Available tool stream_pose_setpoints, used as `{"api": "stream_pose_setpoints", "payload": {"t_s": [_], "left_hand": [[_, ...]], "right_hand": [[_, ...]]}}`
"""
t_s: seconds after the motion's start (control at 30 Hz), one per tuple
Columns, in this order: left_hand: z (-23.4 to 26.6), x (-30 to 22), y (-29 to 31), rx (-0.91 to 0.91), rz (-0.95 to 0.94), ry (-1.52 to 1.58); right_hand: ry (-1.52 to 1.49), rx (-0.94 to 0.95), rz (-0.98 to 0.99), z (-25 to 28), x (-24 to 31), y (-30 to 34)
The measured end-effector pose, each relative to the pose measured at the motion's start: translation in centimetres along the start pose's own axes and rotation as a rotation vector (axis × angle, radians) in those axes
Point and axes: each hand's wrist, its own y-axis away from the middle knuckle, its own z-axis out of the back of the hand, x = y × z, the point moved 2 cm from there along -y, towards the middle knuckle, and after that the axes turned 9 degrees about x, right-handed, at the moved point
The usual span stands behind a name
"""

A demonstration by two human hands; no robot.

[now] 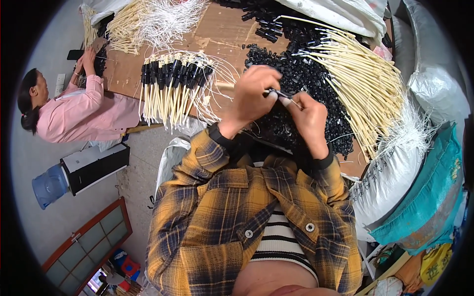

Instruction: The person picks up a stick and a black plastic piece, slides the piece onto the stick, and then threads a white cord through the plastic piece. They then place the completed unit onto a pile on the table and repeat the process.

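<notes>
My left hand [254, 93] and my right hand [309, 117] meet over a heap of small black plastic parts [281, 118]. Between their fingertips is a small, slim black plastic part [280, 93]. The left thumb and fingers pinch one end of it, and the left hand is slightly blurred. My right thumb and forefinger close on a thin pale wire at its other end. To the left lies a row of cream tubes [173, 101] with black sleeves [170, 73] and loose white wires. On the right, a big fan of cream tubes [370, 84] rests against the black heap.
Across the wooden table [222, 24], a bundle of white-wired tubes [126, 27] lies at the far left. A person in a pink shirt [74, 116] works at the left edge. White sacks [390, 182] and a teal sack [424, 197] crowd the right side.
</notes>
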Motion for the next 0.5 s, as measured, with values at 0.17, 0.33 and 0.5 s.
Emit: {"api": "stream_pose_setpoints", "payload": {"t_s": [0.17,0.33,0.5], "left_hand": [[0.5,1.1,0.9,0.471,0.146,0.023],[0.7,1.8,0.7,0.589,0.271,0.029],[0.9,2.4,1.5,0.605,0.341,0.253]], "right_hand": [[-0.492,0.197,-0.06,1.3,-0.5,0.1],[0.317,-0.092,0.447,1.1,0.2,1.0],[0.591,-0.002,0.462,1.4,1.4,0.7]]}}
